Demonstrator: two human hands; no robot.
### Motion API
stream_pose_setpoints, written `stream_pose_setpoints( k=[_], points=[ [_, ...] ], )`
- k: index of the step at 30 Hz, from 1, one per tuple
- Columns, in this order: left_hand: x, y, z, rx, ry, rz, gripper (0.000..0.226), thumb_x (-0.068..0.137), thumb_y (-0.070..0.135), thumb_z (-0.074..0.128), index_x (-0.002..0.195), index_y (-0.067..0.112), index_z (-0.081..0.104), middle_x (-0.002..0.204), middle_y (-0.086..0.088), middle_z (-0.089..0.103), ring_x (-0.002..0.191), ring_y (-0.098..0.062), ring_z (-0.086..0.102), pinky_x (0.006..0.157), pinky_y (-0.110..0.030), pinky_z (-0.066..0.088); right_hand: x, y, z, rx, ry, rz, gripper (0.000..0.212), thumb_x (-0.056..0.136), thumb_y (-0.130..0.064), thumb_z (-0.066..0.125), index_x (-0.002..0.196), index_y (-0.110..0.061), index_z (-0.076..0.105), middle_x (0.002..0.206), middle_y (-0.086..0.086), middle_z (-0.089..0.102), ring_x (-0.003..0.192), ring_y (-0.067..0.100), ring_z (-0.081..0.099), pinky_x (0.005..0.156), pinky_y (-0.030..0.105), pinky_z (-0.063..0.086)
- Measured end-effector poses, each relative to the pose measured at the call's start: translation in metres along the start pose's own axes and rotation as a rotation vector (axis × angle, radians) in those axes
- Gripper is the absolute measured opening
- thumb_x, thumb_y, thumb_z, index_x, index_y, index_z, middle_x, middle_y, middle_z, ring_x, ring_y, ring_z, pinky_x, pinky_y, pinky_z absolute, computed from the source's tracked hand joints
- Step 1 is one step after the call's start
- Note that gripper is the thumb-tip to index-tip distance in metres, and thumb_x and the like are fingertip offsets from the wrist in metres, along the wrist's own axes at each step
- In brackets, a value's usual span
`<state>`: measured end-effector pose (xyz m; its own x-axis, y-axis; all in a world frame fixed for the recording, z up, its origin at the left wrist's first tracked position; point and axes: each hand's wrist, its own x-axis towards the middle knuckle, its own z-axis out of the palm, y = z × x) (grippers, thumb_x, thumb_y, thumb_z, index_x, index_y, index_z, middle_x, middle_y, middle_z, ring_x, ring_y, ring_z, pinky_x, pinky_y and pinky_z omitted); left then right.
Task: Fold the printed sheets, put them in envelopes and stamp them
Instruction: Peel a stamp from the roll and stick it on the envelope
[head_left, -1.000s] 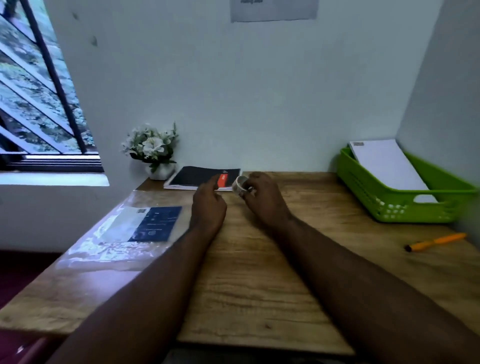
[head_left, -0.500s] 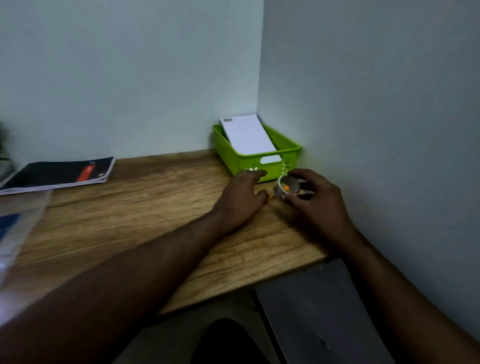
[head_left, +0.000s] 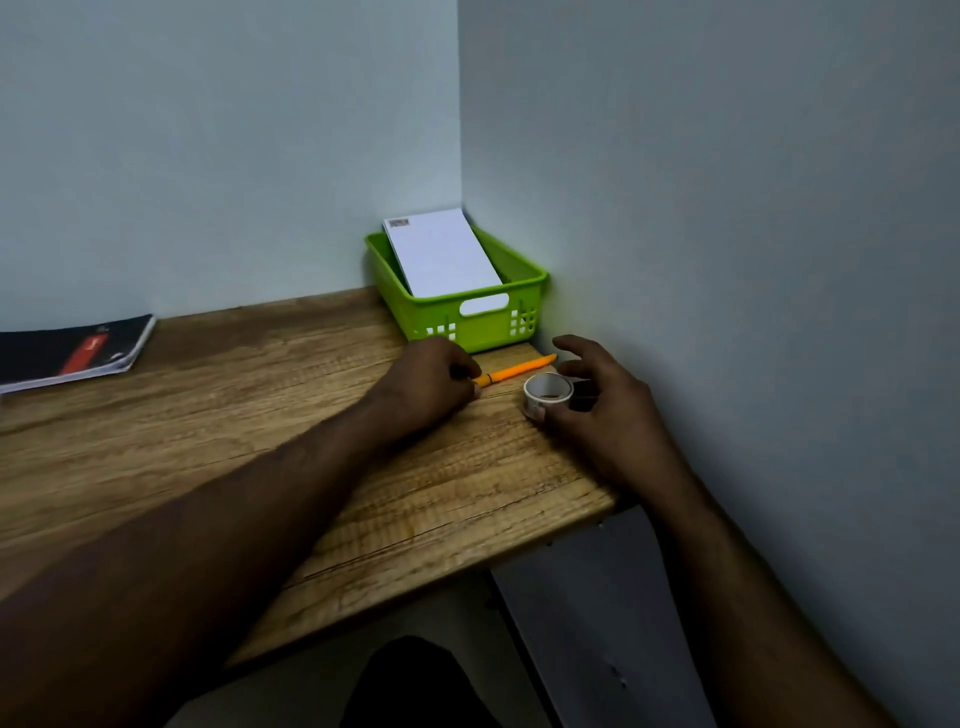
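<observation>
Head view: right hand (head_left: 597, 410) holds the small white roll (head_left: 548, 392) on the desk (head_left: 260, 441), thumb against its near side and fingers arched over it; left hand (head_left: 434, 382) curls onto the tip of the orange pen (head_left: 519, 369). The white envelopes (head_left: 441, 254) lean in the green basket (head_left: 467, 317) at the wall corner, untouched. Risk: the roll sits near the desk's right edge, so a loose release could roll it off, and the left-hand pull could knock the pen into it.

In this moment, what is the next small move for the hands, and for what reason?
Probably the right hand should let go of the small roll and leave it on the table. The roll already sits on the wood beside the orange pen, with only the thumb and fingers around it. The left hand rests at the pen's end. The white sheets wait in the green basket.
</observation>
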<state>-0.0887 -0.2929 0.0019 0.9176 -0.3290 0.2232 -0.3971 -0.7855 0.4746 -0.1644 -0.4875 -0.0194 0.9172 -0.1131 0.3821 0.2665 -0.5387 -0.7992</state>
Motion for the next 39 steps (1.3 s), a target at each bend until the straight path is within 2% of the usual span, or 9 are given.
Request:
stream_pose_setpoints(
  k=[7, 12, 21, 24, 27, 29, 32, 36, 39],
  points=[
    [-0.003, -0.004, 0.001, -0.047, 0.044, 0.011, 0.029, 0.081, 0.02, 0.074, 0.109, 0.013, 0.073, 0.107, -0.005, 0.071, 0.089, -0.006, 0.057, 0.077, -0.017, 0.04, 0.001, 0.001, 0.0, -0.092, -0.037, -0.001, 0.072, 0.073, -0.02, 0.079, 0.136, -0.031, 0.047, 0.122, -0.001, 0.064, 0.101, 0.009, 0.06, 0.083, 0.019, 0.046],
    [-0.003, -0.006, 0.002, -0.066, 0.051, -0.004, 0.03, 0.081, 0.022, 0.074, 0.11, 0.014, 0.073, 0.108, -0.003, 0.071, 0.093, -0.008, 0.06, 0.08, -0.018, 0.042, 0.001, 0.002, -0.002, -0.086, -0.052, 0.02, 0.077, 0.071, -0.016, 0.082, 0.137, -0.032, 0.046, 0.119, -0.003, 0.064, 0.094, 0.003, 0.057, 0.066, -0.003, 0.037],
    [-0.002, -0.007, 0.006, -0.102, 0.074, -0.017, 0.032, 0.079, 0.023, 0.076, 0.11, 0.014, 0.073, 0.108, -0.001, 0.071, 0.09, -0.003, 0.057, 0.078, -0.014, 0.04, 0.0, -0.001, 0.0, -0.086, -0.056, 0.022, 0.077, 0.07, -0.015, 0.082, 0.136, -0.033, 0.046, 0.112, -0.008, 0.063, 0.092, 0.001, 0.057, 0.068, 0.0, 0.039],
    [-0.002, -0.008, 0.007, -0.112, 0.082, -0.019, 0.032, 0.079, 0.023, 0.076, 0.11, 0.014, 0.073, 0.107, -0.002, 0.071, 0.089, -0.003, 0.057, 0.077, -0.015, 0.039, 0.001, -0.002, 0.001, 0.035, 0.008, -0.005, 0.068, 0.068, -0.011, 0.083, 0.126, -0.03, 0.053, 0.106, -0.01, 0.061, 0.088, 0.002, 0.062, 0.072, 0.012, 0.052],
    [-0.003, -0.009, 0.007, -0.117, 0.094, -0.013, 0.032, 0.079, 0.024, 0.076, 0.109, 0.015, 0.073, 0.104, -0.003, 0.071, 0.089, -0.006, 0.058, 0.076, -0.016, 0.04, 0.005, -0.003, -0.003, 0.16, 0.082, -0.023, 0.057, 0.068, -0.003, 0.081, 0.111, -0.029, 0.054, 0.102, -0.015, 0.059, 0.087, 0.004, 0.063, 0.071, 0.019, 0.053],
    [-0.004, -0.009, 0.007, -0.113, 0.099, -0.006, 0.031, 0.079, 0.024, 0.076, 0.109, 0.014, 0.073, 0.103, -0.003, 0.071, 0.088, -0.005, 0.057, 0.074, -0.016, 0.038, 0.009, -0.005, -0.005, 0.071, 0.087, -0.1, 0.05, 0.07, 0.004, 0.073, 0.108, -0.024, 0.057, 0.102, -0.014, 0.061, 0.085, 0.003, 0.06, 0.072, 0.018, 0.049],
    [-0.004, -0.01, 0.008, -0.116, 0.111, 0.006, 0.031, 0.079, 0.023, 0.076, 0.109, 0.013, 0.073, 0.104, -0.004, 0.071, 0.089, -0.007, 0.059, 0.075, -0.017, 0.04, 0.019, -0.01, -0.007, -0.28, 0.025, -0.342, 0.055, 0.067, 0.012, 0.06, 0.115, -0.015, 0.063, 0.111, 0.001, 0.065, 0.093, 0.02, 0.055, 0.079, 0.027, 0.042],
    [-0.005, -0.011, 0.011, -0.133, 0.133, 0.013, 0.029, 0.079, 0.021, 0.076, 0.106, 0.012, 0.074, 0.101, -0.004, 0.072, 0.088, -0.009, 0.061, 0.075, -0.019, 0.043, 0.027, -0.01, -0.001, -0.807, -0.201, -0.59, 0.072, 0.075, 0.002, 0.058, 0.139, -0.026, 0.045, 0.128, -0.006, 0.059, 0.1, 0.026, 0.046, 0.081, 0.037, 0.033],
    [-0.005, -0.011, 0.011, -0.141, 0.126, 0.03, 0.022, 0.077, 0.015, 0.075, 0.099, 0.013, 0.077, 0.093, -0.004, 0.074, 0.081, -0.009, 0.062, 0.069, -0.019, 0.042, 0.02, -0.007, 0.01, -0.897, -0.284, -0.681, 0.06, 0.088, -0.012, 0.044, 0.145, -0.029, 0.036, 0.13, -0.003, 0.06, 0.103, 0.027, 0.048, 0.082, 0.04, 0.035]
  ],
)
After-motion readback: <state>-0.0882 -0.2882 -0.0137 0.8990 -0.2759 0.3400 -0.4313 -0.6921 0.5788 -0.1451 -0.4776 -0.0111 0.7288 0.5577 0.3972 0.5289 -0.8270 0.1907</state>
